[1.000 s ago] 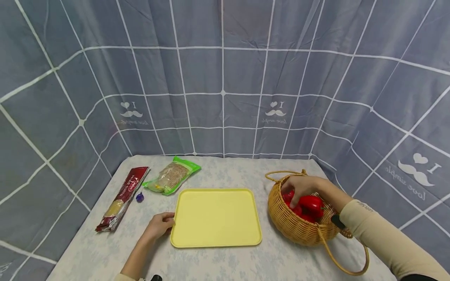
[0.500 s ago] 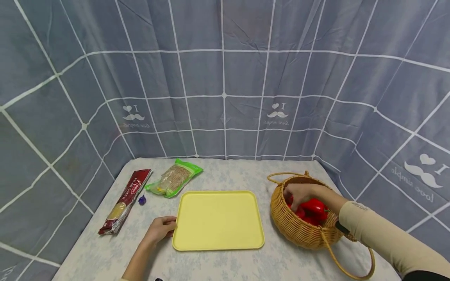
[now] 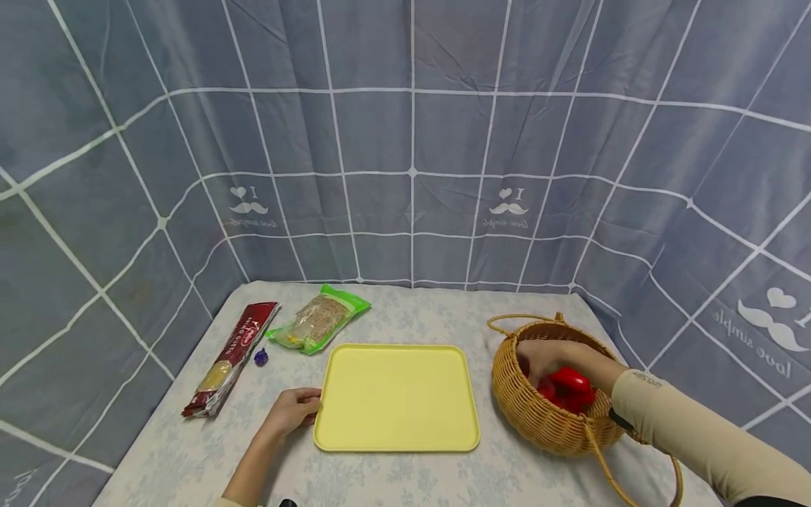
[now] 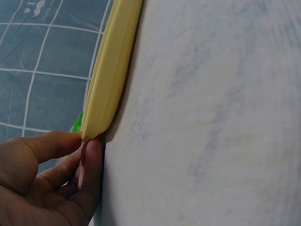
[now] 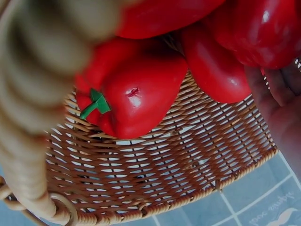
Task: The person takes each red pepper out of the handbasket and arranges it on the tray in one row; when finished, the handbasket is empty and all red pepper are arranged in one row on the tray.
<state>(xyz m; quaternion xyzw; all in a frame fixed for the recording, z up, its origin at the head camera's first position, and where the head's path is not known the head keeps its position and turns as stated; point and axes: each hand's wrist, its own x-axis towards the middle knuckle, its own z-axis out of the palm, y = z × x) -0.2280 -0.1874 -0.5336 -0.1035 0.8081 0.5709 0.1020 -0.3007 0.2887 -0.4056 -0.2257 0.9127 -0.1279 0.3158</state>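
Yellow tray [image 3: 396, 398]: flat at mid-table, long axis running left to right.
Stemmed pepper [image 5: 136, 87]: in wicker basket [image 3: 529, 415], right of tray; green stem toward lower left in right wrist view.
Left hand [image 3: 293, 410]: narrow, thumb and fingers pinching tray's left edge.
Right hand [image 3: 546, 358]: inside basket, fingers against another red pepper [image 5: 268, 30]; cannot tell whether gripped.
Margins: tablecloth [image 3: 405, 480] between tray and basket, also along tray's near edge; basket rim surrounds right hand.
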